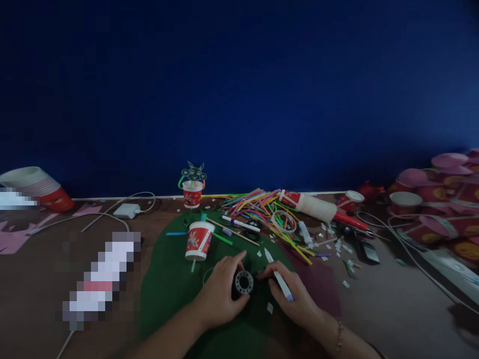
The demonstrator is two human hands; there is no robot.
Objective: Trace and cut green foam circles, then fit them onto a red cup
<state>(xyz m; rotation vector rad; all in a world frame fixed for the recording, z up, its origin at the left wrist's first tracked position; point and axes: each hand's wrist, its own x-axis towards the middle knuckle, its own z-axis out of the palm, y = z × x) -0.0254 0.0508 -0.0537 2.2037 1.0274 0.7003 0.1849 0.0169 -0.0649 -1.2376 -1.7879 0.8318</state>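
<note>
My left hand (pixel 223 289) curves its fingers and thumb around a small round black object (pixel 244 282) with a grey spotted ring and a dark centre. Held in my right hand (pixel 294 293) is a white marker (pixel 279 275) with a purple end, slanting up to the left. Its forefinger and thumb reach toward the round object, with a gap between. Both hands are over green paper (pixel 168 294). Beyond my left hand, a red and white paper cup (pixel 200 241) has green and blue straws through its sides and a pale straw below.
Colourful straws (pixel 254 204) lie in a heap at the back, beside a stack of paper cups (pixel 314 207). A cup figure (pixel 192 195) stands by the blue wall. Paper scraps and cables lie about. Decorated cups (pixel 430 199) crowd the right; another cup stack (pixel 37 187) stands left.
</note>
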